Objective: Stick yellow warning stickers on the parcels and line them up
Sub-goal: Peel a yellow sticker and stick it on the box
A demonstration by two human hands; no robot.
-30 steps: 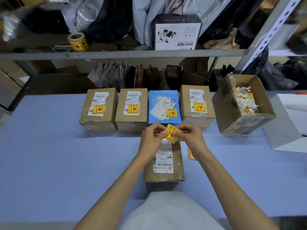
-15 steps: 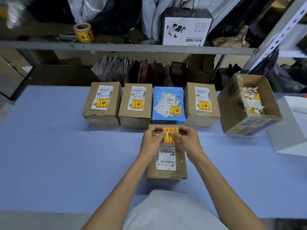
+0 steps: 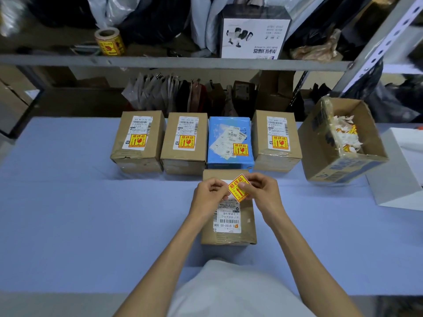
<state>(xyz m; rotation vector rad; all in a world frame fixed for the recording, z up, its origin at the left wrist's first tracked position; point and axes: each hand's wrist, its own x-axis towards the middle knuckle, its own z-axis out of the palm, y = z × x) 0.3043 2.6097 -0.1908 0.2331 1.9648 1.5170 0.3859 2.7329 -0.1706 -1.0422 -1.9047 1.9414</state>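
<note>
Since the yellow sticker (image 3: 238,188) is turned like a diamond, its print climbs toward the upper right, and it's basically square, so no real long axis. It sits over the far end of the unstickered parcel (image 3: 229,227), whose length runs straight away from the person. The left hand (image 3: 208,194) pinches the sticker's left corner with curled fingers, and the right hand (image 3: 261,191) pinches the right side, thumb on the face, both wrists low over the box. Room-wise there's lots of bare blue table (image 3: 68,213) on the left, the four-parcel row (image 3: 185,143) just beyond the box's far edge, and the open carton (image 3: 338,152) of scraps off to the right.
</note>
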